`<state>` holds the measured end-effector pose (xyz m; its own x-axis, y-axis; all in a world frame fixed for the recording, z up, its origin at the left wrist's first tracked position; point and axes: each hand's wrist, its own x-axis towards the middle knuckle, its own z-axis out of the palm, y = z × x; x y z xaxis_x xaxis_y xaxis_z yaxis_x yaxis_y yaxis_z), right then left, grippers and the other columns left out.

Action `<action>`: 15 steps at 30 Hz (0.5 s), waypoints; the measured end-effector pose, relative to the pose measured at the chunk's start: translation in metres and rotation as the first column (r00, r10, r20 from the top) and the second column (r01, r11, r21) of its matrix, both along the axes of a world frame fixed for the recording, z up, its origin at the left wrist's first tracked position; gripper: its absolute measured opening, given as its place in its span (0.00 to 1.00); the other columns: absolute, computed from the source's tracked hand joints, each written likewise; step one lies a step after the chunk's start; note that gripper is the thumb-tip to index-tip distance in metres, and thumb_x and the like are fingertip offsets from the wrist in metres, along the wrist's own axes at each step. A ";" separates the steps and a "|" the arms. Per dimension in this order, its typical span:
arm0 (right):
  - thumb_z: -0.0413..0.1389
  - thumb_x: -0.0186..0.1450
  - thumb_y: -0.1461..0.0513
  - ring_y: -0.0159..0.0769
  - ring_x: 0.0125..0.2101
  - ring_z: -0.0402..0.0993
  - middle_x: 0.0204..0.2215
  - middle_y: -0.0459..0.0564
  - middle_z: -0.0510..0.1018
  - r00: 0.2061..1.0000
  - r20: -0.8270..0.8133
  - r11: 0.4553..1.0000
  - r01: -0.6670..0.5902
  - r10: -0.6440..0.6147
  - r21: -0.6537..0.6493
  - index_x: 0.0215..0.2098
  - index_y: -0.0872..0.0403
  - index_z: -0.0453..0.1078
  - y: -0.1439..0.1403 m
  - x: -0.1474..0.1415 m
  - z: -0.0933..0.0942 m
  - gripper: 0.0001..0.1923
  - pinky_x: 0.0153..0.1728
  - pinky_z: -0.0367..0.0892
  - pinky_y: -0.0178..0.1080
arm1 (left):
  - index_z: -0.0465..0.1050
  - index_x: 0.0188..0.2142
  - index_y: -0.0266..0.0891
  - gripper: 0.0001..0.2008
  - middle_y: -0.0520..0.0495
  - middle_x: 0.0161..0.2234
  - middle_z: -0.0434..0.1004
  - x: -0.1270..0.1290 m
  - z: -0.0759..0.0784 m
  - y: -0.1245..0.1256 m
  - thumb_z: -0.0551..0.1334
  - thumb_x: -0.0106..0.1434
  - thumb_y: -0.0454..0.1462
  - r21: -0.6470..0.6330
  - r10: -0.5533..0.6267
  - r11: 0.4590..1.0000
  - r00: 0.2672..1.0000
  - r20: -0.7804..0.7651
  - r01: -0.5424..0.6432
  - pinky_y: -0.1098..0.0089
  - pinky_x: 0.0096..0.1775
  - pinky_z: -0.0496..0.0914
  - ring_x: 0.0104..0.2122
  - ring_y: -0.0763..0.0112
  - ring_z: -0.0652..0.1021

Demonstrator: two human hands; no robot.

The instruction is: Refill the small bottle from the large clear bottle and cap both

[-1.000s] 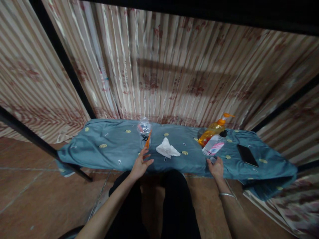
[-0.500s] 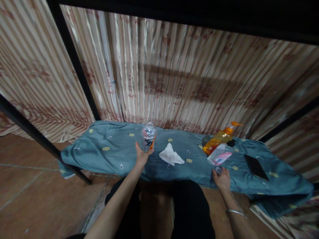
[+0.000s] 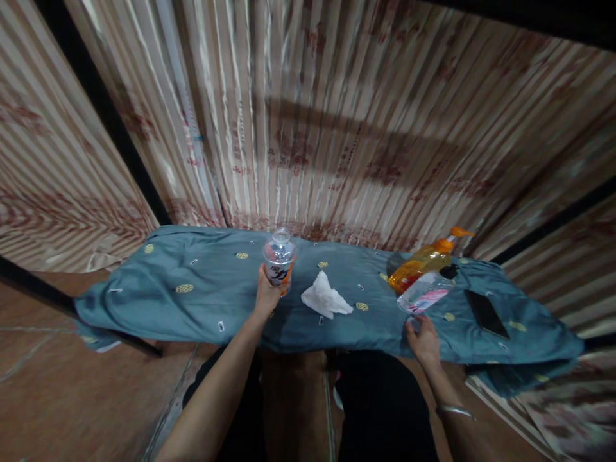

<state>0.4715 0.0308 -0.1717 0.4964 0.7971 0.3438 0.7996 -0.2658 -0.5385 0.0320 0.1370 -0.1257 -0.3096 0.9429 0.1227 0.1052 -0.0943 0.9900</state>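
My left hand (image 3: pixel 268 292) is wrapped round a clear plastic bottle (image 3: pixel 280 258) with dark lettering and an orange patch on its label. The bottle stands nearly upright, and its mouth has no cap on it. At the front edge of the cloth, my right hand (image 3: pixel 424 340) has thumb and fingers closed about a small pale round cap (image 3: pixel 414 319), blurred and partly hidden. Just beyond those fingers lies a clear bottle (image 3: pixel 426 292) with a pink label and a black cap. Between my hands rests a crumpled white tissue (image 3: pixel 326 297).
An amber pump bottle (image 3: pixel 418 265) with an orange head leans behind the clear one. A black phone (image 3: pixel 486 313) lies to the right. Blue-green patterned cloth (image 3: pixel 158 314) covers the bench. Dark metal posts (image 3: pixel 108 122) and a striped curtain (image 3: pixel 308 128) stand around it.
My left hand has tilted the clear bottle slightly toward me and gripped it higher. My right hand has come closer to the lying bottle. The camera view has shifted.
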 end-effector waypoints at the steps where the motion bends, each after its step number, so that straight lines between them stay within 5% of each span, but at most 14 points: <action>1: 0.46 0.60 0.45 0.59 0.56 0.71 0.48 0.69 0.77 1.000 -0.005 1.000 -0.018 0.018 -0.012 0.42 0.55 0.70 0.001 -0.004 0.003 0.25 0.56 0.67 0.57 | 0.61 0.55 0.42 0.41 0.41 0.55 0.75 0.001 0.001 0.000 0.75 0.42 0.32 -0.009 0.006 1.000 1.000 -0.017 -0.006 0.53 0.57 0.68 0.56 0.55 0.75; 9: 0.48 0.60 0.43 0.55 0.52 0.74 0.46 0.66 0.78 0.999 0.022 0.999 -0.038 0.038 0.004 0.45 0.55 0.69 0.000 -0.016 0.010 0.28 0.53 0.70 0.55 | 0.66 0.51 0.43 0.34 0.45 0.48 0.79 -0.006 0.011 -0.011 0.74 0.44 0.34 -0.027 0.021 0.999 0.982 -0.187 -0.027 0.56 0.52 0.72 0.49 0.55 0.79; 15: 0.48 0.61 0.44 0.55 0.53 0.74 0.51 0.68 0.77 1.000 0.018 1.000 -0.021 0.021 -0.023 0.52 0.58 0.67 -0.006 -0.017 0.011 0.32 0.54 0.70 0.55 | 0.65 0.56 0.41 0.39 0.40 0.56 0.74 -0.017 0.019 -0.021 0.74 0.43 0.32 0.063 0.027 0.998 0.947 -0.319 -0.007 0.53 0.60 0.65 0.59 0.51 0.73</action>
<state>0.4547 0.0252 -0.1611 0.4732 0.8149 0.3347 0.8150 -0.2607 -0.5175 0.0146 0.1161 -0.1064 -0.2609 0.9255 0.2744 0.4173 -0.1482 0.8966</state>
